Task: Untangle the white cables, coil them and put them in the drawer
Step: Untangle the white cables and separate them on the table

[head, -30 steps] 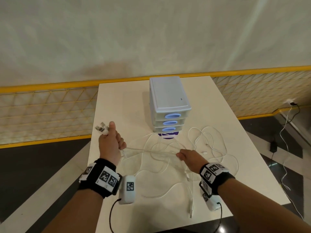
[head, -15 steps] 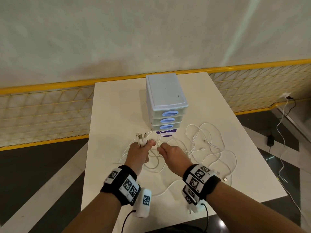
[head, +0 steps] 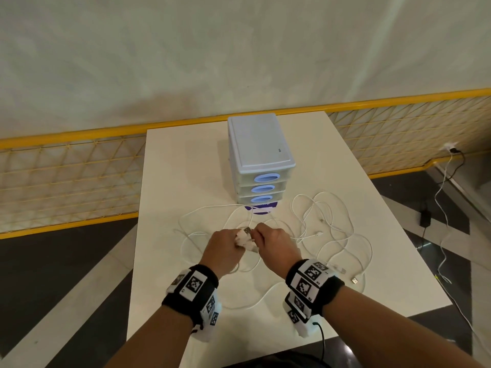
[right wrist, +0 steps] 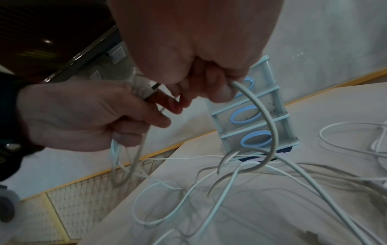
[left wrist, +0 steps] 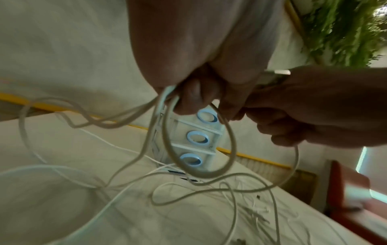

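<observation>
Tangled white cables [head: 332, 229] sprawl over the white table [head: 180, 166] in front of a three-drawer unit [head: 260, 152] with blue handles; all drawers look closed. My left hand [head: 235, 241] grips a bunch of cable ends with USB plugs [head: 246, 236] sticking out, and strands hang below its fingers [left wrist: 190, 101]. My right hand [head: 259, 236] is right beside it, fingers curled round one cable [right wrist: 263, 126] that loops down to the table. The hands nearly touch above the table's middle.
A loose USB plug [head: 354, 281] lies near the right front of the table. A yellow mesh rail [head: 66, 168] runs behind the table. A charger lead [head: 443, 208] trails on the floor at the right.
My hands, a second ago held wide apart with a cable stretched between them, have come together at the centre. The stretched cable now hangs slack in loops.
</observation>
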Demonstrator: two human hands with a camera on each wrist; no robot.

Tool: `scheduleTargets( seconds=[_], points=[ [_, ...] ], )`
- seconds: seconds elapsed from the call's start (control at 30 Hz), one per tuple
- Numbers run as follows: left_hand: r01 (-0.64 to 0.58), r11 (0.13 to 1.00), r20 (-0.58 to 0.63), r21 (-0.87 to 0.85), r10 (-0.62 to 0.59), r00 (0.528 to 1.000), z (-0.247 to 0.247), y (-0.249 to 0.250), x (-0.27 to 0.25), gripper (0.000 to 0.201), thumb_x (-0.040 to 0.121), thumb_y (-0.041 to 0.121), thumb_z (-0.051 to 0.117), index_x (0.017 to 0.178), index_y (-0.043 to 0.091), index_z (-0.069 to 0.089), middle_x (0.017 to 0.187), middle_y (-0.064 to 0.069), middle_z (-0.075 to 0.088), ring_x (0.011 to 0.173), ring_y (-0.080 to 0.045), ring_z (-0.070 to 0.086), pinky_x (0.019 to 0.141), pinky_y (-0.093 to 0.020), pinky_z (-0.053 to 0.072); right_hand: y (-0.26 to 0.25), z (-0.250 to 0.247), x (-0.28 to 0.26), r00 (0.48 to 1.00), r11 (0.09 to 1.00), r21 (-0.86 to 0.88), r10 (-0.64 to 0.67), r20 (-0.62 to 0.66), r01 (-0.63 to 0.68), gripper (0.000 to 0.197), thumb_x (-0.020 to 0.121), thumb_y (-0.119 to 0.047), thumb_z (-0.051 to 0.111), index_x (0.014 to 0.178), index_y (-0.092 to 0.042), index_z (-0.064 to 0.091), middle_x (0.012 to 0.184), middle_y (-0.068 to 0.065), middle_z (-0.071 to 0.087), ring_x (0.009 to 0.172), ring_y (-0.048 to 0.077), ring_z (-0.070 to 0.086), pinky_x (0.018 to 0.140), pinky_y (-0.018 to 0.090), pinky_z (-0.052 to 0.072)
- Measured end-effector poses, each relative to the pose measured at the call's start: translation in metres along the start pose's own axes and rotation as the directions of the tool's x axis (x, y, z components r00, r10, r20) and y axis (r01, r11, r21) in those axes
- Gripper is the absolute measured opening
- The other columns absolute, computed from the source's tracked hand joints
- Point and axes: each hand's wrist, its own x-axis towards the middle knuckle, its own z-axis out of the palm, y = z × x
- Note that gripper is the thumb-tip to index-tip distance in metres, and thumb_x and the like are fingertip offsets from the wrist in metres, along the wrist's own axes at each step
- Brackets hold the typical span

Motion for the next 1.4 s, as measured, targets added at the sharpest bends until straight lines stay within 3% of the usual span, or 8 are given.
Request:
scheduleTargets(
  seconds=[0.1,0.23,0.33,0.8,0.97,1.07,1.2,1.4],
  points=[
    [0.185,0.946,-0.003,-0.268,-0.193,0.981,-0.001,0.005,0.001,0.024,0.083,0.020,0.065,0.060,0.018,0.060,0.041,0.008,0.044,0.041,-0.009,0.040,0.047,-0.025,0.034,-0.001,-0.002,0.000,1.000,1.000,0.020,-0.022,0.019,0.021,0.033,0.097,-0.032,0.040,0.089,-0.003,0.054,0.078,0.020,0.065,0.073,0.039,0.057,0.056,0.031,0.031],
    [0.235,0.764,0.025,-0.601,-0.277,0.961,0.001,0.009,0.002,0.027,0.091,0.031,0.058,0.070,0.018,0.066,0.043,0.004,0.031,0.038,-0.011,0.027,0.040,-0.020,0.023,-0.001,0.002,0.002,0.996,0.991,0.104,-0.090,0.028,0.087,0.026,0.097,-0.029,0.042,0.098,-0.008,0.057,0.082,0.015,0.069,0.074,0.035,0.062,0.068,0.042,0.049],
    [0.239,0.698,-0.039,-0.675,-0.357,0.933,0.004,0.012,0.005,0.026,0.090,0.020,0.061,0.065,0.012,0.060,0.041,0.004,0.031,0.038,-0.012,0.026,0.038,-0.020,0.024,-0.002,0.005,0.001,0.988,0.988,0.100,-0.124,0.097,0.114,0.029,0.099,-0.032,0.036,0.114,-0.014,0.053,0.090,0.013,0.070,0.079,0.034,0.064,0.073,0.044,0.051],
    [0.015,0.623,-0.398,-0.782,-0.517,0.758,-0.054,-0.008,0.028,0.023,0.091,0.023,0.059,0.071,0.017,0.069,0.040,0.009,0.030,0.039,-0.009,0.023,0.038,-0.020,0.024,0.064,-0.039,0.013,0.978,0.992,-0.089,0.102,0.180,-0.087,0.028,0.100,-0.029,0.035,0.099,-0.007,0.052,0.095,0.014,0.067,0.086,0.034,0.061,0.069,0.033,0.040],
    [0.150,0.743,-0.264,-0.652,-0.409,0.874,-0.042,-0.003,0.024,0.026,0.081,0.031,0.072,0.066,0.012,0.062,0.036,0.009,0.037,0.030,-0.008,0.030,0.039,-0.019,0.026,0.054,-0.050,0.021,0.995,0.996,-0.010,0.088,-0.041,-0.089,0.028,0.099,-0.026,0.038,0.094,-0.003,0.054,0.084,0.021,0.066,0.078,0.040,0.059,0.063,0.036,0.038],
    [0.230,0.803,-0.128,-0.549,-0.353,0.927,-0.017,0.006,0.016,0.042,0.079,0.037,0.073,0.080,-0.005,0.067,0.034,0.008,0.036,0.030,-0.010,0.031,0.039,-0.019,0.027,0.023,-0.041,0.020,0.999,0.998,-0.040,-0.054,0.002,0.054,0.028,0.098,-0.027,0.039,0.093,-0.004,0.053,0.085,0.022,0.066,0.077,0.040,0.059,0.067,0.040,0.043],
    [0.214,0.751,-0.127,-0.624,-0.368,0.921,-0.003,0.019,0.013,0.031,0.084,0.030,0.068,0.071,0.001,0.066,0.038,0.003,0.033,0.035,-0.014,0.030,0.044,-0.023,0.027,-0.007,-0.022,0.016,0.976,0.976,-0.092,-0.185,0.118,0.196,0.028,0.099,-0.029,0.036,0.102,-0.006,0.054,0.094,0.017,0.066,0.084,0.035,0.059,0.067,0.034,0.037],
    [0.104,0.704,-0.251,-0.703,-0.381,0.890,-0.021,0.031,0.021,0.016,0.085,0.016,0.064,0.070,0.012,0.069,0.039,0.005,0.033,0.035,-0.011,0.030,0.041,-0.020,0.026,0.011,-0.025,0.017,0.986,0.996,0.043,-0.079,0.146,0.074,0.026,0.099,-0.028,0.036,0.096,-0.009,0.053,0.092,0.013,0.066,0.082,0.034,0.058,0.075,0.037,0.044]
  ],
)
